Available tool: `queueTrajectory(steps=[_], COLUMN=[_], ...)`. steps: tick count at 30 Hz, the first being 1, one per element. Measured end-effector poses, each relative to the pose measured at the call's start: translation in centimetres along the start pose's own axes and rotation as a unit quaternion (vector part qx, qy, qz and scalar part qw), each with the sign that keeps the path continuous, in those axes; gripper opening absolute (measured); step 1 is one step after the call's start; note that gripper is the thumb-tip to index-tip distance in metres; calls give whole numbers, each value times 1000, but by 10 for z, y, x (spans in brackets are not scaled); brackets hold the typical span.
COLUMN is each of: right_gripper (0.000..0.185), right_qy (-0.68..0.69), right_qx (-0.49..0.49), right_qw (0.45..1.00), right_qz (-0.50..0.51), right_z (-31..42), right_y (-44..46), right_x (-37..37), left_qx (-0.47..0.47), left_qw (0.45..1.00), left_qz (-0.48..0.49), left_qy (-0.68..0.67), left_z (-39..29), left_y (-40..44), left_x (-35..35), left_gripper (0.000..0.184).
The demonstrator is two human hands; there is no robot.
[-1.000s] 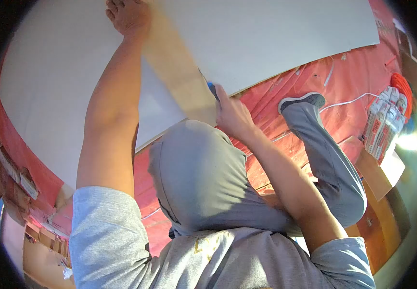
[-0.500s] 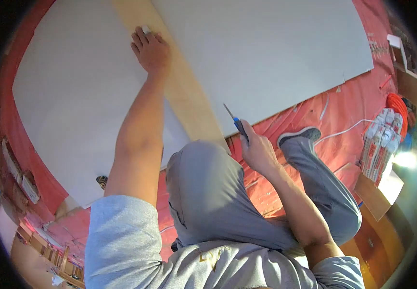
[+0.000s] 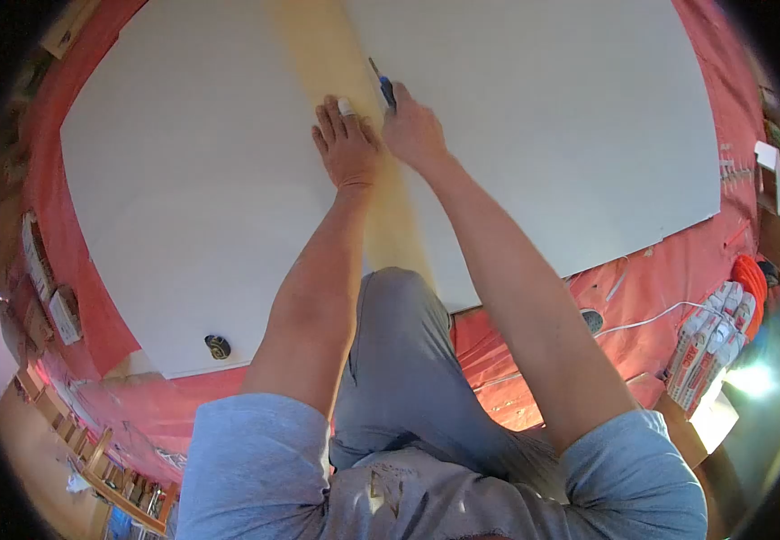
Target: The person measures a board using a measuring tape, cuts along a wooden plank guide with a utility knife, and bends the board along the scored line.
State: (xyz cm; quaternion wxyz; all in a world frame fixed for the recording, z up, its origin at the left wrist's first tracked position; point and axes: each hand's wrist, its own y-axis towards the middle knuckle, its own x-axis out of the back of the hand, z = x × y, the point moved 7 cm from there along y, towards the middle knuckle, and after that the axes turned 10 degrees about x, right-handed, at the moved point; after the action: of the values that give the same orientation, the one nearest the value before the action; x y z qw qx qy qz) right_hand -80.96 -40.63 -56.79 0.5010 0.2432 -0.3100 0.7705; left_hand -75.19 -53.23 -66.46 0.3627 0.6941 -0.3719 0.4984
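A large white board (image 3: 552, 135) lies on the floor, with a long pale wooden strip (image 3: 392, 225) across it. My left hand (image 3: 347, 148) rests with fingers spread at the strip's left edge; one fingertip has a white wrapping. Just to its right, my right hand (image 3: 415, 130) is closed round the handle of a blue and black cutter (image 3: 386, 90). The thin blade points away from me, beside the strip's right edge. My knee is at the near end of the strip.
A black tape measure (image 3: 217, 346) sits on the board's near left corner. Red sheeting (image 3: 174, 405) lies under the board. At the right are plastic-wrapped packs (image 3: 705, 342), an orange coil (image 3: 751, 283) and a white cable (image 3: 651, 318). Wooden pieces stand at the lower left.
My right hand with the cutter has moved forward from the board's near edge to beside my left hand. My left hand has come back along the strip, and the view has shifted.
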Motion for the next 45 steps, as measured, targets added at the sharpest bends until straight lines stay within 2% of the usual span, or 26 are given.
queueTrajectory(steps=[3, 6, 8, 10, 12, 16, 19, 22, 25, 27, 30, 33, 35, 36, 38, 40, 45], right_gripper=[52, 52, 53, 54, 53, 60, 58, 55, 54, 54, 52, 52, 51, 50, 52, 51, 50], right_qy=[-11, -33, -42, -41, -17, 9, -16, -29, -15, -14, 1, 20, 28, 39, 22, -12, -12], right_qx=[0, 6, 3, -41, -74, -103, -145, -118, -124, -103, -105, -47, -35, -35, 11, 2, 6], right_qw=[1000, 997, 996, 992, 989, 982, 968, 968, 975, 984, 990, 997, 998, 998, 1000, 999, 999], right_qz=[28, 63, 81, 109, 125, 161, 203, 218, 184, 147, 91, 60, 40, 28, 20, 32, 48], right_z=[2, -7, -13, -24, -31, -43, -45, -45, -22, -15, -10, 2, 8, 13, 25, 25, 45], right_y=[31, 22, -6, -59, -110, -213, -237, -244, -239, -209, -131, -32, 35, 66, 124, 175, 245], right_x=[-12, -16, -17, -22, -25, -29, -24, -6, 35, 48, 56, 52, 43, 41, 38, 25, 17], left_qx=[12, -1, -4, -9, -4, -7, -5, 2, 3, -23, -34, 20, 104, 108, 152, 146, 148], left_qw=[999, 1000, 1000, 1000, 997, 998, 998, 997, 999, 999, 999, 999, 992, 993, 983, 987, 988], left_qz=[16, 13, 9, 0, -29, -11, -16, -23, 5, 26, 10, -7, -38, -30, -77, -38, -13], left_qy=[-40, -26, -20, -18, -71, -55, -65, -72, -39, 11, 17, 25, -51, -46, -67, -47, -49], left_z=[-1, -1, 4, 0, -3, -2, -4, 1, -1, -9, -15, -9, 4, 6, 4, 5, 9], left_y=[-1, -1, -1, -2, -1, -2, -2, -4, 14, 35, 128, 237, 284, 289, 296, 291, 305], left_x=[6, 6, -1, -2, 14, 12, 17, 16, 9, 17, 14, -8, -17, -23, -30, -33, -33], left_gripper=[60, 61, 61, 60, 46, 54, 53, 50, 40, 48, 58, 64, 72, 72, 75, 77, 83])
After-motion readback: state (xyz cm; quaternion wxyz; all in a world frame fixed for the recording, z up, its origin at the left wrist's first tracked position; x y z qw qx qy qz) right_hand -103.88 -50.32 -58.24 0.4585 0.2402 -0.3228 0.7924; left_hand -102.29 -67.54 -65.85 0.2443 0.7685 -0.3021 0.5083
